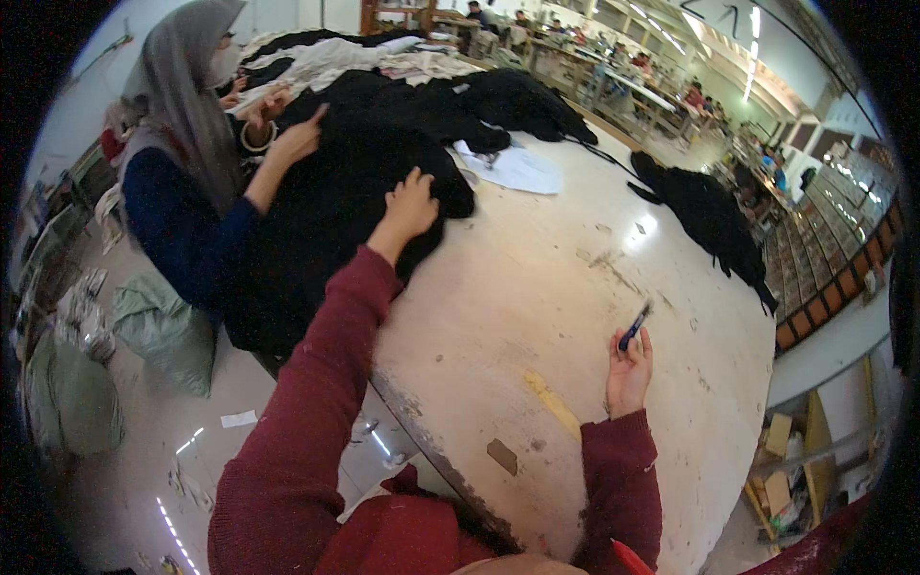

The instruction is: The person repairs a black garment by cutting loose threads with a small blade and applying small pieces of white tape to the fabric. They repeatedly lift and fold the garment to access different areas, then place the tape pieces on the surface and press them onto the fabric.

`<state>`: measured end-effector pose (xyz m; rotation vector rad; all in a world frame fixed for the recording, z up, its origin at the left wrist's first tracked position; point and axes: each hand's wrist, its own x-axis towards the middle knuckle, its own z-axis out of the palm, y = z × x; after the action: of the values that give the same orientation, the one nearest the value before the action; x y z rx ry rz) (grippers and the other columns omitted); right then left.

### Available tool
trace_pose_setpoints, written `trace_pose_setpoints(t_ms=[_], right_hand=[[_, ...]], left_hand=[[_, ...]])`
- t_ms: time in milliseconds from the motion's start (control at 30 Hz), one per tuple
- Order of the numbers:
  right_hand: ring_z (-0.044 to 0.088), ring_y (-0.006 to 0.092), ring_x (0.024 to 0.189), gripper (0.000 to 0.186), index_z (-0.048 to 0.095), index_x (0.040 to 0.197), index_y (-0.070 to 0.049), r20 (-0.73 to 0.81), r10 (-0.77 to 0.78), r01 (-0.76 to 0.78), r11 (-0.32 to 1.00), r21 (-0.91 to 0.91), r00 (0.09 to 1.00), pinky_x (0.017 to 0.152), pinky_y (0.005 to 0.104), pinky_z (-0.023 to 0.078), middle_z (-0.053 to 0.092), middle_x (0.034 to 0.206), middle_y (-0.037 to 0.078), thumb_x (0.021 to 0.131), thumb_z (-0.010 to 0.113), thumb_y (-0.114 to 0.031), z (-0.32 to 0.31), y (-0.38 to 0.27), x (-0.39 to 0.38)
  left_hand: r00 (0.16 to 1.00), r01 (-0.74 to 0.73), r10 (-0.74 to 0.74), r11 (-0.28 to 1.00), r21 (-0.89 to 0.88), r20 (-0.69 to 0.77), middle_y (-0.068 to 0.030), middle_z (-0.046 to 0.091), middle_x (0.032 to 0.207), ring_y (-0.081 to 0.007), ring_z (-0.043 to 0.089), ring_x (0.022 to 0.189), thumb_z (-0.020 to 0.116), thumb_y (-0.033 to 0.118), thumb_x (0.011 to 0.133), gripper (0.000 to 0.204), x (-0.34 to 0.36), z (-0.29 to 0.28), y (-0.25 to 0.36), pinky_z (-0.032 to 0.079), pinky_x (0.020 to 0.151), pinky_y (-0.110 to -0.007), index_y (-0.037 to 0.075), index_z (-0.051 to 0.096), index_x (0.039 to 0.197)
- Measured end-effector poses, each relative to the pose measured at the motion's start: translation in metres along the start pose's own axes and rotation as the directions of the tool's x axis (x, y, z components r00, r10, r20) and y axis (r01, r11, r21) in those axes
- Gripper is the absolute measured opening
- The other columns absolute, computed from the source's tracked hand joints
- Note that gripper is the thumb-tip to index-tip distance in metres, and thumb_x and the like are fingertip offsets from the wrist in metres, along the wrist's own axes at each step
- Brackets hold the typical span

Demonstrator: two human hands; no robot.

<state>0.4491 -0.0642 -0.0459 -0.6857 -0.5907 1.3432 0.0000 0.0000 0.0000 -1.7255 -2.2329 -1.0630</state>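
Observation:
My left hand [410, 207] rests flat with spread fingers on a large black garment [335, 192] spread over the left part of a worn cream table [575, 287]. My right hand [629, 369] holds a dark blue pen [634, 327] upright over bare tabletop. Both my sleeves are dark red. Across the table's left edge a person in a grey headscarf and blue sleeve presses a hand [295, 137] on the same black cloth.
More black and white garments [383, 67] are piled at the table's far end, with a white paper sheet [517, 168] beside them. Another black garment [709, 216] hangs over the right edge. Green sacks [163, 326] lie on the floor at left. Workers sit at distant tables.

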Motion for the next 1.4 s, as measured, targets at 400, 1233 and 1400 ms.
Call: trace_pose_setpoints(t_ms=[400, 1233, 1400], right_hand=[[0.052, 0.0159, 0.064, 0.024, 0.054, 0.110, -0.001, -0.145, -0.289, 0.247, 0.936, -0.250, 0.946, 0.057, 0.0275, 0.046, 0.057, 0.082, 0.009, 0.092, 0.041, -0.010, 0.010, -0.008, -0.008], [0.064, 0.0327, 0.083, 0.032, 0.064, 0.105, -0.012, 0.597, 0.148, 0.598, -0.409, -0.689, 0.789, 0.070, 0.0395, 0.051, 0.065, 0.099, 0.010, 0.075, 0.059, -0.004, -0.018, -0.075, -0.061], [0.064, 0.0158, 0.088, 0.019, 0.065, 0.104, -0.001, 0.272, -0.026, 0.271, -0.029, -0.962, 0.962, 0.084, 0.0298, 0.050, 0.070, 0.093, 0.007, 0.087, 0.058, -0.002, -0.118, -0.183, -0.048]], left_hand=[[0.978, -0.127, -0.020, 0.736, -0.665, -0.208, -0.0041, 0.059, 0.101, -0.0149, 0.059, 0.095, 0.059, 0.000, 0.087, 0.012, -0.177, -0.153, 0.071, 0.045, 0.079, -0.028, 0.005, 0.061, 0.098], [0.774, -0.485, 0.464, 0.872, -0.068, 0.431, -0.0175, 0.033, 0.146, -0.0520, 0.025, 0.135, 0.051, 0.017, 0.093, 0.046, -0.204, -0.055, 0.105, 0.028, 0.106, -0.061, 0.013, 0.043, 0.138], [0.714, -0.385, 0.532, 0.841, -0.381, 0.454, -0.0183, 0.048, 0.131, -0.0416, 0.045, 0.121, 0.059, 0.017, 0.089, 0.038, -0.223, -0.112, 0.121, 0.039, 0.098, -0.049, 0.007, 0.052, 0.125]])
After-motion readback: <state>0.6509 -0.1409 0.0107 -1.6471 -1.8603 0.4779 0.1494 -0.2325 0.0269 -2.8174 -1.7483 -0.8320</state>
